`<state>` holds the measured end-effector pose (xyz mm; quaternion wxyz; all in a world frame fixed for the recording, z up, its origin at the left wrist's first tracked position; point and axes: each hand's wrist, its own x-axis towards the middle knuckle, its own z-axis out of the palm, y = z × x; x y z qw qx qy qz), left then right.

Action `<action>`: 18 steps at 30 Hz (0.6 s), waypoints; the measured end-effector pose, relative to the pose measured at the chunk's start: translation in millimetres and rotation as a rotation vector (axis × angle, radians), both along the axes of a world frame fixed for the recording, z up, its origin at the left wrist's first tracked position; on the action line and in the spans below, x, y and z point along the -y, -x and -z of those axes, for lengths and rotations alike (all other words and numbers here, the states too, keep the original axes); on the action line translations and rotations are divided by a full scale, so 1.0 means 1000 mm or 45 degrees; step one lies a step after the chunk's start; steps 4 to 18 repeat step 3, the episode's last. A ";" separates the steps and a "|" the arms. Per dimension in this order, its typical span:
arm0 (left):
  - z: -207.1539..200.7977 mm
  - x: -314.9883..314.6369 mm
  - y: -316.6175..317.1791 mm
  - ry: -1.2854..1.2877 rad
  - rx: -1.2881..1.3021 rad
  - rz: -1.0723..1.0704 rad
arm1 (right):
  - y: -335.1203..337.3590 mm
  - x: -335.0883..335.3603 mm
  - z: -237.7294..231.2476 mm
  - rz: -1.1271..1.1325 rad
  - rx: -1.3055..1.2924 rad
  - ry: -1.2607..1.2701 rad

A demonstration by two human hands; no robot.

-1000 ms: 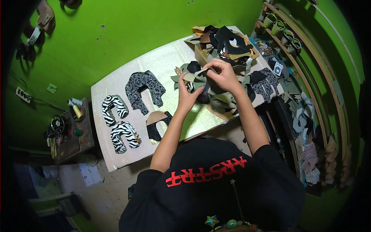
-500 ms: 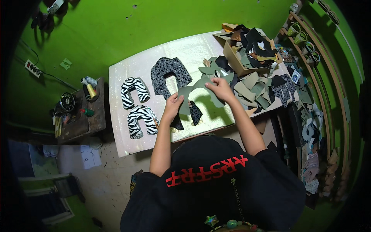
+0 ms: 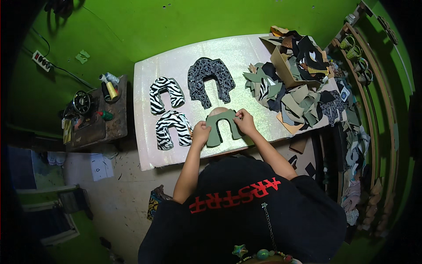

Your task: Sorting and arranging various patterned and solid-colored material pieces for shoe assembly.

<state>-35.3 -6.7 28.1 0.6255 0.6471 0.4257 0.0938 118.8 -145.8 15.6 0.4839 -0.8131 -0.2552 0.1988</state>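
Close to the table's front edge, an olive-green U-shaped cut piece (image 3: 214, 137) lies with its two legs toward me. My left hand (image 3: 201, 133) pinches its left side, and my right hand (image 3: 244, 122) grips the upper right side between thumb and fingers. A dark patterned edge shows along the inside of the arch, so another piece seems to lie beneath. A tan rounded edge (image 3: 220, 110) peeks out above the top. Behind it is a stack of black-and-grey patterned U-shaped pieces (image 3: 211, 70). To the left are two piles of zebra-print U-shaped pieces (image 3: 167, 94).
A cardboard box (image 3: 283, 70) of scraps stands at the table's back right, with loose green and beige offcuts (image 3: 303, 105) before it. On the left, a sewing machine table (image 3: 114, 119) holds thread cones (image 3: 112, 90). Wooden racks (image 3: 358, 88) run along the right wall.
Both hands have lowered the green piece from above the table onto the spot near the front edge. It now lies flatter with its arch shape showing. The view has shifted slightly.
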 end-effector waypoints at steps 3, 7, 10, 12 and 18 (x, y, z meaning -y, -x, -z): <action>0.009 0.001 -0.002 -0.396 -0.223 0.023 | -0.001 0.002 0.003 -0.025 0.112 0.031; 0.009 0.001 -0.002 -0.396 -0.223 0.023 | -0.001 0.002 0.003 -0.025 0.112 0.031; 0.009 0.001 -0.002 -0.396 -0.223 0.023 | -0.001 0.002 0.003 -0.025 0.112 0.031; 0.009 0.001 -0.002 -0.396 -0.223 0.023 | -0.001 0.002 0.003 -0.025 0.112 0.031; 0.009 0.001 -0.002 -0.396 -0.223 0.023 | -0.001 0.002 0.003 -0.025 0.112 0.031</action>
